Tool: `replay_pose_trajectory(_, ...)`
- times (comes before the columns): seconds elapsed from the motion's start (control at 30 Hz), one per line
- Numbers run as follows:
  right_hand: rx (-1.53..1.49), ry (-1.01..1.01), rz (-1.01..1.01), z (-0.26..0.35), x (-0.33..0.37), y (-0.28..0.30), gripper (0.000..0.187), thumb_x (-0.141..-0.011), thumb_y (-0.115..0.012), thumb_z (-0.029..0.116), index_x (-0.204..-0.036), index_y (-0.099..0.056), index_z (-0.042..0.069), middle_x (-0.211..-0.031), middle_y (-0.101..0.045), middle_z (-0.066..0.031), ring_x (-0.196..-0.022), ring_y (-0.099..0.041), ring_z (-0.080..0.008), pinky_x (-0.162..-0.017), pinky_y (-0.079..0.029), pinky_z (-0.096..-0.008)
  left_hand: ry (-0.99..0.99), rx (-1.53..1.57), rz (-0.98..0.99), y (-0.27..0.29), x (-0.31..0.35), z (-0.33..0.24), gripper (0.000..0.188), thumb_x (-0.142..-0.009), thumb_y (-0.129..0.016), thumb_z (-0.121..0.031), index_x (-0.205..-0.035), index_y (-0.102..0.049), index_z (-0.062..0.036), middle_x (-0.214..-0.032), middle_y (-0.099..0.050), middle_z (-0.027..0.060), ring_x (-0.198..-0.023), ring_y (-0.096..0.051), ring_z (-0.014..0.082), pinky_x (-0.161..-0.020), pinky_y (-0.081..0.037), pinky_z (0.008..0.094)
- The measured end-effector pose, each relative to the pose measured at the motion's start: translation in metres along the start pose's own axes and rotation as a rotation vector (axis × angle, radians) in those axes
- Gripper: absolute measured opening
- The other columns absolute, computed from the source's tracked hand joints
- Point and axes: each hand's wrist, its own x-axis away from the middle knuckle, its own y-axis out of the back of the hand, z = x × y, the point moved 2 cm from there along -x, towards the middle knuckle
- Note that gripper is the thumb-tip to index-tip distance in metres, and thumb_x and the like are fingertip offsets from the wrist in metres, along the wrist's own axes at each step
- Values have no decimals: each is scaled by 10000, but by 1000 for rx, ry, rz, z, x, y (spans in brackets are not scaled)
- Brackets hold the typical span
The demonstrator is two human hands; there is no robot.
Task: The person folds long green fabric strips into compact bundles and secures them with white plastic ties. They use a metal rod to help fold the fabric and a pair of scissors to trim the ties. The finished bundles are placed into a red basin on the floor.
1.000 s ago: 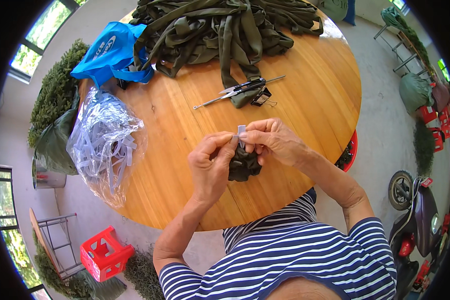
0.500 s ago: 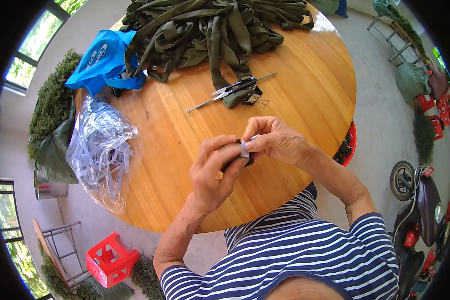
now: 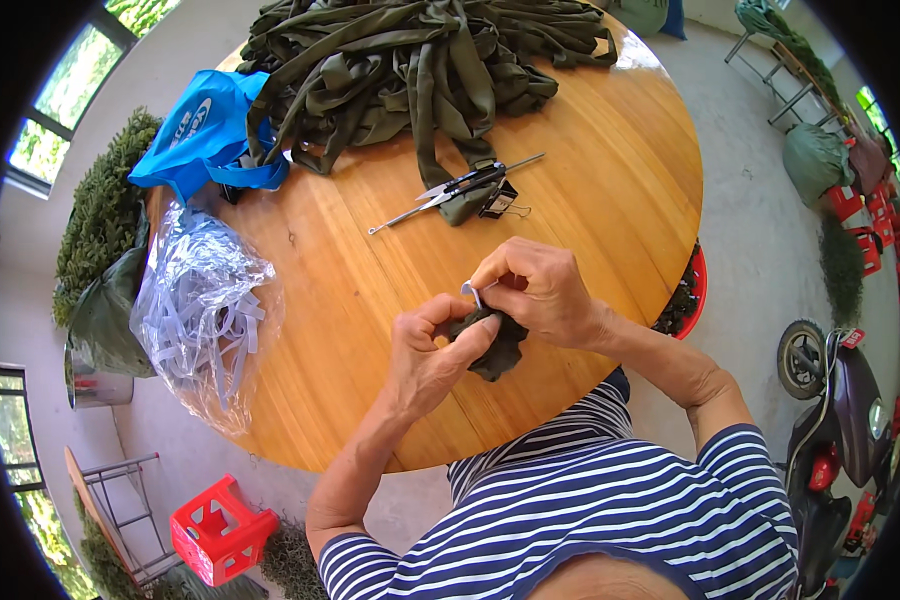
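Observation:
Between my hands, over the near part of the table, is a bunched piece of dark green fabric (image 3: 497, 358). My left hand (image 3: 425, 350) pinches it between thumb and fingers. A narrow pale strip (image 3: 473, 292) loops up out of the fabric, and my right hand (image 3: 538, 293) grips it between thumb and forefinger. Beyond my hands lie small scissors (image 3: 460, 184) with dark handles and a thin metal rod (image 3: 400, 217), on the end of a green strap. A black binder clip (image 3: 498, 200) is beside them.
A heap of dark green straps (image 3: 390, 80) covers the far side of the wooden table (image 3: 610, 150). At the left are a blue bag (image 3: 195, 140) and a clear plastic bag of pale strips (image 3: 205, 310). A red stool (image 3: 220, 530) stands on the floor, lower left; a scooter (image 3: 835, 430) is at right.
The dark fabric now shows as a bunch below my fingers. My left hand has turned, its fingers no longer covering it. My right hand has shifted slightly, with the pale strip standing up in a loop.

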Motion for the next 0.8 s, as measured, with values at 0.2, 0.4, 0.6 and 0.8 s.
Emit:
replay_pose_trajectory(0.2, -271, -76, -71, 0, 1, 0, 75, -681, -648, 25, -738, -600, 38, -671, -566, -80, -593, -553, -187, -530, -445, -277, 49, 129, -79, 6, -7, -10, 217, -865, -523, -191, -830, -602, 8, -744, -556, -4, -679, -477, 48, -601, -383, 197)
replay_pose_trajectory(0.4, -92, 216, -157, -8, 3, -1, 188, -656, -685, 151, -615, -524, 64, -788, -512, -83, -800, -521, -248, -657, -441, -327, -109, -227, -90, 16, -9, 2, 132, -793, -582, -88, -837, -625, 30, -731, -575, 23, -664, -487, 86, -601, -380, 208)
replay_pose_trajectory(0.6, 196, 499, -133, 1, 22, 3, 159, -702, -599, 144, -674, -493, 30, -759, -509, -75, -738, -505, -246, -614, -437, -338, -40, -71, -181, 32, -11, 32, 129, -848, -544, -147, -941, -559, -59, -787, -560, 62, -704, -526, 159, -623, -450, 279)
replay_pose_trajectory(0.8, 19, 462, -74, 0, 21, -15, 82, -650, -584, 101, -669, -515, 62, -720, -535, -87, -760, -512, -280, -663, -424, -369, -95, -17, -127, 64, -28, 58, 131, -822, -568, -134, -867, -533, -16, -767, -581, 92, -679, -554, 175, -633, -470, 290)
